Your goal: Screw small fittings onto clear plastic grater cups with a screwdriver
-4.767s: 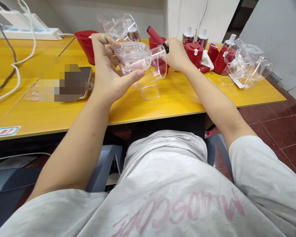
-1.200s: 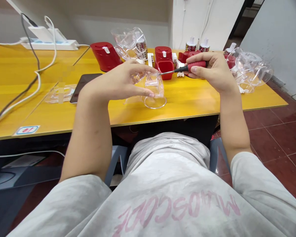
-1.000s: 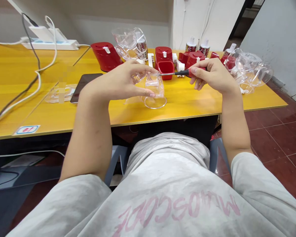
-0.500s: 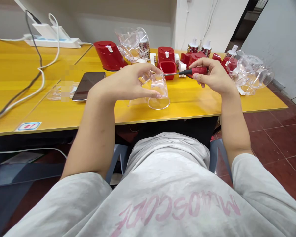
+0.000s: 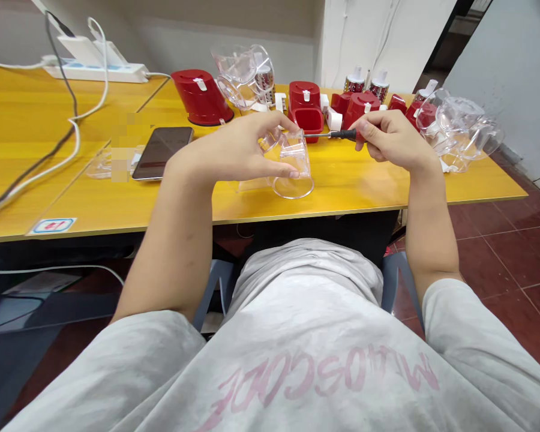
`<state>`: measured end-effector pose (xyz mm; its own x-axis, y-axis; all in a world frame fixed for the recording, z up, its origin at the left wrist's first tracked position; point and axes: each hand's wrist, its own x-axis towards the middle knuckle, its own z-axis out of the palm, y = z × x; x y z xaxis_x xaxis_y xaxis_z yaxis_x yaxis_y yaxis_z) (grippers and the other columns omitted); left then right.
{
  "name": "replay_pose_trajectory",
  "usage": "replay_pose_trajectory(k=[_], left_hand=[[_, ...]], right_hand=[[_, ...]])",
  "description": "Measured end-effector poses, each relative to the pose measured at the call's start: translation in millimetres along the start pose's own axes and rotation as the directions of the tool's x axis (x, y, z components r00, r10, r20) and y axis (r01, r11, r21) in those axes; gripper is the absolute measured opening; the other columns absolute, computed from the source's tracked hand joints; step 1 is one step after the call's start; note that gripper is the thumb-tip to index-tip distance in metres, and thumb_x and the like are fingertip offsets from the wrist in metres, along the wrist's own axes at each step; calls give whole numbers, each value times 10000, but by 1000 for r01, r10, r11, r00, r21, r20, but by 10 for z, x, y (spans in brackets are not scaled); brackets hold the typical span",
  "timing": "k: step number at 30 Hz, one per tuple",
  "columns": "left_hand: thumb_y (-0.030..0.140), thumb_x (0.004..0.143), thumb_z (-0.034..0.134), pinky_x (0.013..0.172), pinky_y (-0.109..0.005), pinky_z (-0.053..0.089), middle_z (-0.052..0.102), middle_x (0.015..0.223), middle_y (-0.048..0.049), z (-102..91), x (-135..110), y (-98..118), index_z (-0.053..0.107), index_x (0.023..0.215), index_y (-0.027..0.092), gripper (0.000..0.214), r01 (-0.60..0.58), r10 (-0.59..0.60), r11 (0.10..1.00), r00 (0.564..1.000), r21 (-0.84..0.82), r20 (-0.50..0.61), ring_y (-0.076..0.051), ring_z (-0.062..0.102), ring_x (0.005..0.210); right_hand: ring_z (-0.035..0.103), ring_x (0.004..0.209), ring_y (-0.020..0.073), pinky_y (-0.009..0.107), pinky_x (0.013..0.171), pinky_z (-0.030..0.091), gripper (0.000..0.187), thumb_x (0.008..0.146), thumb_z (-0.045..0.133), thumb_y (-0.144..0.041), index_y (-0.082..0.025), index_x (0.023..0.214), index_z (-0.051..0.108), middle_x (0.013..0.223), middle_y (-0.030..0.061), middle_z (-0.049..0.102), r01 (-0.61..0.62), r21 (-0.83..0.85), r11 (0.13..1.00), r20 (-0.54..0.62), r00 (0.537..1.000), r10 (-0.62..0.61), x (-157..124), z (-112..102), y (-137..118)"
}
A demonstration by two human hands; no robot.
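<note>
A clear plastic housing with a round rim stands near the table's front edge. My left hand is closed on it, fingers at its top and thumb low on its side. In my right hand is a screwdriver with a red and black handle, lying level and pointing left. Its thin shaft reaches the upper right edge of the housing. My right fingers wrap the handle and hide most of its red part. Whether the tip sits on a screw is too small to tell.
Along the back stand red plastic bodies, a red part with a square opening, metal grater drums and more clear housings. A phone lies left, near a white power strip with trailing cables.
My right fingers have shifted and curled further over the screwdriver handle, covering more of the red. The housing and screwdriver appear slightly further right, while my left hand keeps its hold.
</note>
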<state>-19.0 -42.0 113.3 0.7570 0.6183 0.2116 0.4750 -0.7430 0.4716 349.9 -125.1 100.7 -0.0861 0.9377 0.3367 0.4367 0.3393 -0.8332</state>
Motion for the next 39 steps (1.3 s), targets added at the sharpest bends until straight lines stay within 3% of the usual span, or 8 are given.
replay_pose_trajectory(k=[3, 10, 16, 19, 23, 29, 39], left_hand=[[981, 866, 942, 1223, -595, 613, 829, 1564, -21, 3, 3, 19, 763, 1660, 339, 1037, 3, -3, 1000, 1000, 7, 15, -388, 734, 1399], [957, 856, 941, 1231, -602, 627, 827, 1535, -22, 18, 15, 1, 806, 1586, 407, 924, -32, 32, 999, 999, 6, -8, -433, 775, 1423], [958, 915, 907, 1287, -603, 601, 828, 1597, -13, 8, 3, 1, 754, 1675, 361, 978, -37, 36, 999, 999, 31, 16, -404, 734, 1455], [958, 877, 927, 1269, -615, 617, 833, 1584, -22, 12, 19, -14, 799, 1619, 397, 939, -39, 39, 999, 999, 12, -5, -439, 768, 1456], [953, 840, 953, 1261, -627, 621, 840, 1586, -41, 14, 31, -13, 834, 1567, 403, 919, -28, 28, 1000, 1000, -11, -12, -468, 790, 1436], [1048, 846, 902, 1334, -618, 577, 808, 1665, -39, 1, 2, 34, 791, 1674, 294, 1125, -17, 17, 1000, 1000, 4, 3, -407, 727, 1460], [1022, 884, 893, 1267, -613, 601, 831, 1642, -25, -10, 12, 16, 776, 1647, 340, 1030, -32, 32, 999, 999, 32, 9, -402, 737, 1444]], right_hand=[[478, 487, 148, 346, 446, 421, 728, 1063, 996, -900, -305, 751, 717, 569, -39, 592, -2, -70, 998, 3, 1000, 2, -41, -26, -49], [719, 708, 228, 361, 574, 600, 433, 1015, 1121, -676, -324, 901, 898, 741, 5, 789, 97, -90, 991, -100, 989, -105, -51, 39, -110], [779, 789, 252, 383, 661, 645, 288, 1027, 1104, -531, -316, 931, 938, 780, 20, 819, 104, -76, 992, -117, 987, -112, -45, 62, -66], [808, 844, 274, 399, 695, 680, 268, 1002, 1109, -493, -323, 913, 921, 785, 18, 819, 102, -72, 992, -129, 985, -111, -50, 75, -61], [807, 882, 287, 421, 729, 689, 275, 978, 1107, -484, -332, 881, 899, 816, 24, 824, 108, -58, 992, -137, 984, -115, -59, 91, -70], [811, 969, 318, 437, 793, 692, 294, 946, 1118, -463, -331, 843, 877, 895, 39, 848, 107, -41, 993, -138, 984, -112, -62, 81, -44], [849, 1041, 340, 472, 950, 714, 246, 1043, 1033, -566, -339, 980, 964, 1039, 60, 915, 232, -134, 964, -129, 960, -249, 5, 61, 165]])
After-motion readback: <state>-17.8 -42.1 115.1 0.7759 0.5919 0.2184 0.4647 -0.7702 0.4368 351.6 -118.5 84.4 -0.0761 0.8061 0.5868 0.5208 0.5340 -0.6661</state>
